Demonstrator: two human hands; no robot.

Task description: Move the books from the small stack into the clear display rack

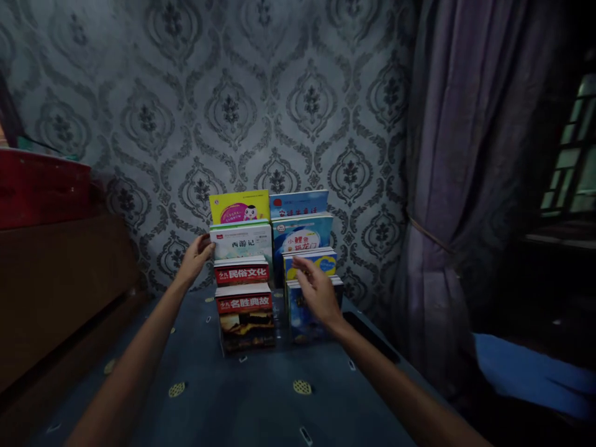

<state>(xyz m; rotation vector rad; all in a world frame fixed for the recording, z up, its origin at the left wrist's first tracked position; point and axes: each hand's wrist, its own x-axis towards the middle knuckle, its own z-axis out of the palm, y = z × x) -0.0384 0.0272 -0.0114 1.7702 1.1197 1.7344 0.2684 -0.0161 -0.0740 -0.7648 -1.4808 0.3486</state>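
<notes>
Two rows of upright books stand on a blue cloth-covered table [242,397], stepped from front to back. My left hand [198,256] touches the left edge of a white book [242,242] in the left row, fingers curled on its side. In front of that book stand two red-banded books [242,273]. My right hand [314,292] hovers over the right row, fingers spread, just above the front blue book [302,323] and near a blue and yellow book [321,259]. A yellow book [239,206] stands at the back left.
Patterned grey wallpaper [279,112] runs right behind the books. A purple curtain [456,186] hangs at the right, with a window [568,161] beyond. A wooden cabinet with a red box [41,186] stands at the left. A dark flat object [372,335] lies by the right row.
</notes>
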